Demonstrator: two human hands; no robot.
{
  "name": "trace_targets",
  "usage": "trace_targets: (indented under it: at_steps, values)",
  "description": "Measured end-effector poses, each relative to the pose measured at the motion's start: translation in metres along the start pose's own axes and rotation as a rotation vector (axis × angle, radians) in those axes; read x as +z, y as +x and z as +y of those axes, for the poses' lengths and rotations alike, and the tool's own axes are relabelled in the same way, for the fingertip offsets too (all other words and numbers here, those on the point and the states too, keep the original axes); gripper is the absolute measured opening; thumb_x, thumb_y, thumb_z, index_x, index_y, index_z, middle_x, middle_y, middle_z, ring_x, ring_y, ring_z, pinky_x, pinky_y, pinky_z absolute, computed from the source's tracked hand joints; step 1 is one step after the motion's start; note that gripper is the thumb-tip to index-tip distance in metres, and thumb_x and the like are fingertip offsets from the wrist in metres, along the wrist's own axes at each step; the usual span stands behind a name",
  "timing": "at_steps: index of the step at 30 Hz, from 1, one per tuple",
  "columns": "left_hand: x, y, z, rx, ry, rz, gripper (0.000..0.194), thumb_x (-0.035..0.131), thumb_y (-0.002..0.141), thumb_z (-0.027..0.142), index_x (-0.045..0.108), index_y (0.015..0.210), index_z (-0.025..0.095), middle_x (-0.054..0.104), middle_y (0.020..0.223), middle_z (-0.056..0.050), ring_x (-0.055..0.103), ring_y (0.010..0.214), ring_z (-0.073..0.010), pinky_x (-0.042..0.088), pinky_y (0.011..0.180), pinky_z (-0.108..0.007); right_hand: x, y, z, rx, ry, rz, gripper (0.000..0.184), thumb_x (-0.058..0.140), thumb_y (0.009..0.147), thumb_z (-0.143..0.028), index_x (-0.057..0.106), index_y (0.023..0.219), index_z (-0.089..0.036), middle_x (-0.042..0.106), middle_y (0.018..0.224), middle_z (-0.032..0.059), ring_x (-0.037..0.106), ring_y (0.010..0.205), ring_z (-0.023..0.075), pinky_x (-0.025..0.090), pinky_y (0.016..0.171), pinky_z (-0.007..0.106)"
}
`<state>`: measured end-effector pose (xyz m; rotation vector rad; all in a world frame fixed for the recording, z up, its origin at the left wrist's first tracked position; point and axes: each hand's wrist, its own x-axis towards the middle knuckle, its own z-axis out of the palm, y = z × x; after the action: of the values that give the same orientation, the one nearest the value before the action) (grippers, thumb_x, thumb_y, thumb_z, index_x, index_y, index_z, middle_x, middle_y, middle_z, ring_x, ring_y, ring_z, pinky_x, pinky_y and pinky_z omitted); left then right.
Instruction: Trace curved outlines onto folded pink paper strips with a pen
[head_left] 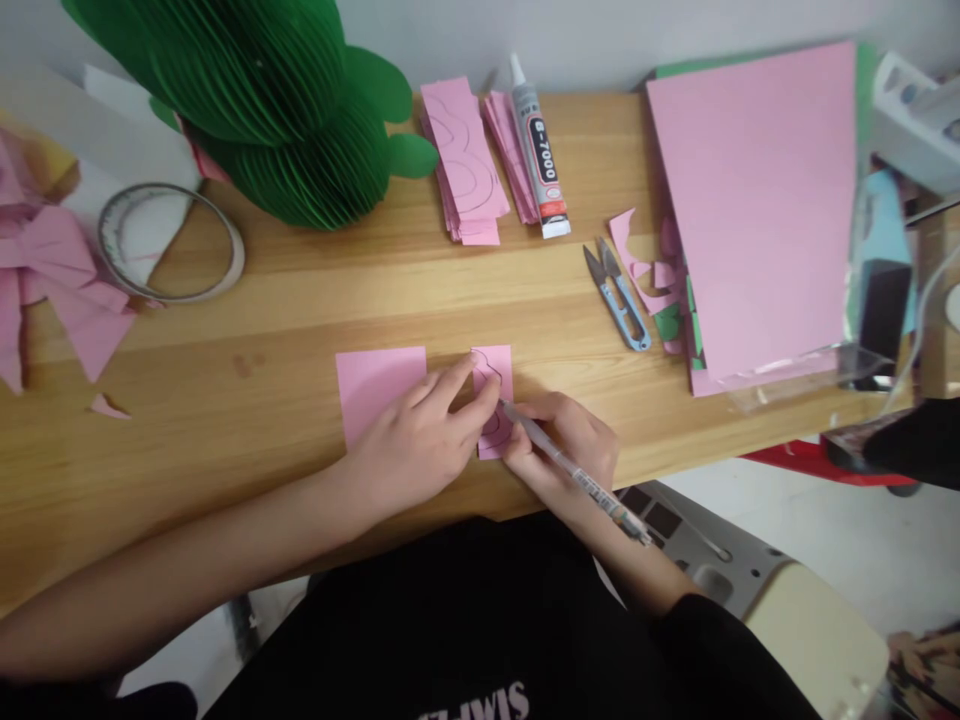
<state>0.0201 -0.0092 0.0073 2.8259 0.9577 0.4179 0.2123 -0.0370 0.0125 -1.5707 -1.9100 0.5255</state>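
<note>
A small folded-looking strip of pink paper lies near the table's front edge, with a dark curved outline drawn on it. My left hand presses on this strip with its fingers stretched and apart, while its palm covers part of a pink paper square. In my right hand is a pen, pinched near its tip, which touches the strip's right side by the outline. The pen's back end slants down to the right. Part of the drawn outline is hidden by my left fingers.
Behind stand a green paper honeycomb cactus, stacked pink strips and a glue tube. Blue thread snips lie beside paper scraps and large pink sheets. A tape roll and pink bow are left.
</note>
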Motion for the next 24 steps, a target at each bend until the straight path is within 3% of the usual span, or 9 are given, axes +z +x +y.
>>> trace_targets:
  at_steps: [5, 16, 24]
  values:
    - [-0.0016, 0.0017, -0.0001, 0.031, 0.088, 0.034, 0.035, 0.038, 0.098, 0.003, 0.072, 0.107, 0.007, 0.071, 0.122, -0.012, 0.065, 0.115, -0.0294, 0.059, 0.091, -0.037, 0.0017, -0.0017, 0.0002, 0.007, 0.020, 0.016, 0.009, 0.062, 0.079, -0.019, 0.059, 0.084, -0.026, 0.071, 0.070, -0.0018, 0.062, 0.051, 0.0125, 0.051, 0.049, 0.025]
    - [-0.0015, 0.0004, -0.0015, 0.013, -0.021, -0.001, 0.037, 0.038, 0.099, 0.003, 0.067, 0.121, 0.006, 0.069, 0.126, -0.015, 0.061, 0.123, -0.0309, 0.057, 0.095, -0.041, 0.0021, -0.0030, 0.0007, 0.055, 0.054, 0.015, 0.007, 0.061, 0.080, -0.019, 0.062, 0.084, -0.024, 0.069, 0.067, -0.0027, 0.060, 0.049, 0.0108, 0.050, 0.048, 0.023]
    - [-0.0020, 0.0013, -0.0011, 0.030, 0.065, 0.027, 0.035, 0.037, 0.099, 0.003, 0.070, 0.112, 0.007, 0.072, 0.122, -0.012, 0.065, 0.116, -0.0289, 0.059, 0.093, -0.037, 0.0016, -0.0012, -0.0020, 0.085, 0.081, 0.037, 0.003, 0.063, 0.081, -0.021, 0.062, 0.085, -0.022, 0.069, 0.064, -0.0033, 0.059, 0.047, 0.0094, 0.048, 0.046, 0.021]
